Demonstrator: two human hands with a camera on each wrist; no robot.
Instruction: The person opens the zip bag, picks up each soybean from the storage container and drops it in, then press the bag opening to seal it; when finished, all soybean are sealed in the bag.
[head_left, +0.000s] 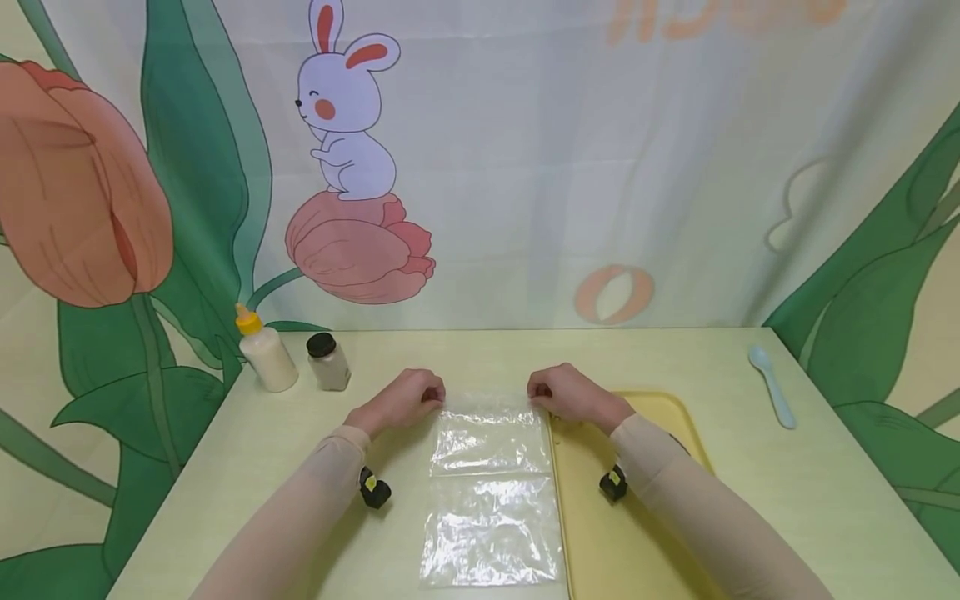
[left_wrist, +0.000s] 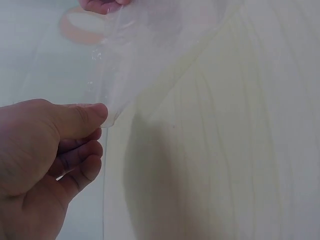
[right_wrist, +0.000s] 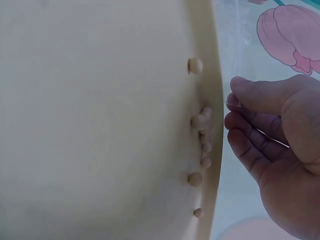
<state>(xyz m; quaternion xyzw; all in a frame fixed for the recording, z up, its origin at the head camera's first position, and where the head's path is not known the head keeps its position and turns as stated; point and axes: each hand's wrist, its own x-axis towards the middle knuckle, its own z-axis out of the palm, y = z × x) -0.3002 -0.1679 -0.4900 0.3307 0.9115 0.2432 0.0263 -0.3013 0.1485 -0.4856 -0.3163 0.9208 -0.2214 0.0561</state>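
Observation:
A clear plastic bag (head_left: 491, 492) with a crease across its middle lies flat, its far end between the two hands. At its far left corner the left hand (head_left: 408, 398) pinches the film between thumb and fingers; the left wrist view shows the thumb of that hand (left_wrist: 45, 150) on the corner of the bag (left_wrist: 150, 55). The right hand (head_left: 570, 393) pinches the far right corner, over the edge of a yellow tray (head_left: 667, 400). In the right wrist view, thumb and forefinger of this hand (right_wrist: 280, 125) meet on the film beside the tray rim (right_wrist: 215, 150).
Several small round beads (right_wrist: 200, 122) lie along the tray's inner edge. A glue bottle with a yellow cap (head_left: 268, 358) and a small black-lidded jar (head_left: 330, 364) stand at the back left. Far right lies a light blue spoon (head_left: 772, 387). Behind the table hangs a printed curtain (head_left: 510, 167).

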